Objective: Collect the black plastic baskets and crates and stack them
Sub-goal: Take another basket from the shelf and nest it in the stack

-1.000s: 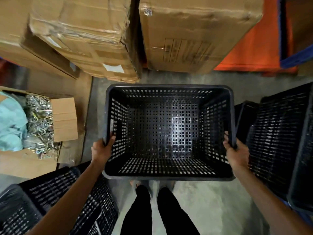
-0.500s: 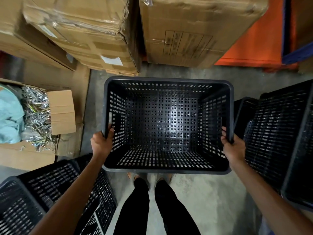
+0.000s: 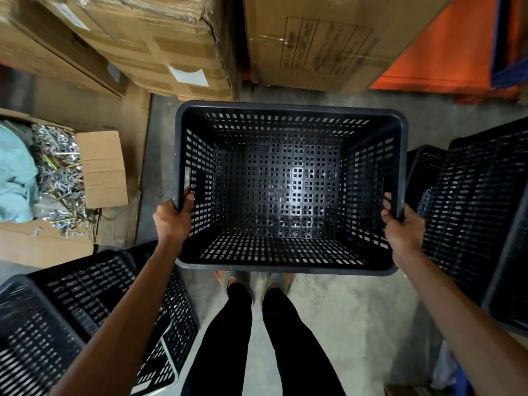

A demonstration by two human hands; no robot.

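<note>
1. A person is holding an empty black perforated plastic crate (image 3: 290,192) above the grey concrete floor (image 3: 337,315), in front of their feet.
2. The left hand (image 3: 171,221) and right hand (image 3: 403,227) are clamped on the crate's side rims.
3. Since a second ago the crate has barely shifted, suggesting carrying continues.
4. More black slatted baskets (image 3: 480,218) are lying on either side of the crate.
</note>
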